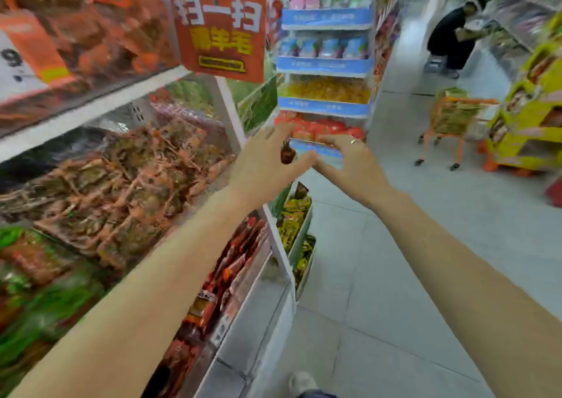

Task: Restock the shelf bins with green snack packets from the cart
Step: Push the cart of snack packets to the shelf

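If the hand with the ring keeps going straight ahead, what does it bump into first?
Probably the end rack ahead: the right hand points at its low blue shelf edge under the red packets. Depth is unclear.
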The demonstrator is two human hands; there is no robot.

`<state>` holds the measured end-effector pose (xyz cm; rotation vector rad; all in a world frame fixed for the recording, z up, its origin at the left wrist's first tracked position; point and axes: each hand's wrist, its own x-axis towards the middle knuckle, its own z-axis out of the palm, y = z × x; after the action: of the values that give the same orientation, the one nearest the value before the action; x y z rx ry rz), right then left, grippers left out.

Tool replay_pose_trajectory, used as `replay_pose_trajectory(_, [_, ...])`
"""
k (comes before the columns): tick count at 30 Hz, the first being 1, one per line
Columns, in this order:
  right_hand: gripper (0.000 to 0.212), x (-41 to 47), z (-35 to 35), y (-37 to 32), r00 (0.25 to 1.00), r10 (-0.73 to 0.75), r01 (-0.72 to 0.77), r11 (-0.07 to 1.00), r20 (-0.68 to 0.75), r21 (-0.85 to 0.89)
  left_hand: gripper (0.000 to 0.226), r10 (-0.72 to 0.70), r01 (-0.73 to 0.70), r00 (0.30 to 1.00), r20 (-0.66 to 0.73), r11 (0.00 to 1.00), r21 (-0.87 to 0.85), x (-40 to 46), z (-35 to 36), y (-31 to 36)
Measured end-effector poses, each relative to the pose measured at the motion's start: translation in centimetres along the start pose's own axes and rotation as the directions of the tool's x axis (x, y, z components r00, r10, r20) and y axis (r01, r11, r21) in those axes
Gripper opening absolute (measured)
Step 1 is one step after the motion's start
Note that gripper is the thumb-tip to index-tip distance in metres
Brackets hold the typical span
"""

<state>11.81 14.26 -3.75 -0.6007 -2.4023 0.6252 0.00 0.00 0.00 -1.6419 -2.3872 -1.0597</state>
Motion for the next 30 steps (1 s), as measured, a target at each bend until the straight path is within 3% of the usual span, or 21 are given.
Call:
replay_pose_trajectory(7, [0.054,-8.8,3.1,10.6,0.929,0.339,-0.327,0.940,0.150,-0.100,0.069,-0.117,0.136,0.936,0.333,0.990,-0.034,-3.3,15.1,-3.0])
replay_pose_trajectory(12, [0.053,-12.1,4.9,16.8,0.840,0.505,-0.484,0.863,0.197,-0.148,0.068,-0.155,0.184,0.837,0.525,0.983,-0.003,-3.6,23.0,-4.9])
replay_pose_trajectory(19, [0.054,-9.1,7.2,27.5,0.751,0.625,-0.613,0.780,0.214,-0.127,0.066,-0.142,0.171,0.777,0.613,0.985,0.011,3.9,31.7,-6.3])
replay_pose_trajectory(26, [0.052,-0.4,6.0,41.2,0.640,0.710,-0.720,0.688,0.294,-0.094,0.063,-0.195,0.223,0.661,0.724,0.973,0.059,17.4,43.0,-7.0])
replay_pose_trajectory(30, [0.049,4.7,3.8,48.4,0.600,0.726,-0.744,0.661,0.335,-0.101,0.060,-0.231,0.267,0.632,0.739,0.961,0.071,25.5,48.7,-5.9])
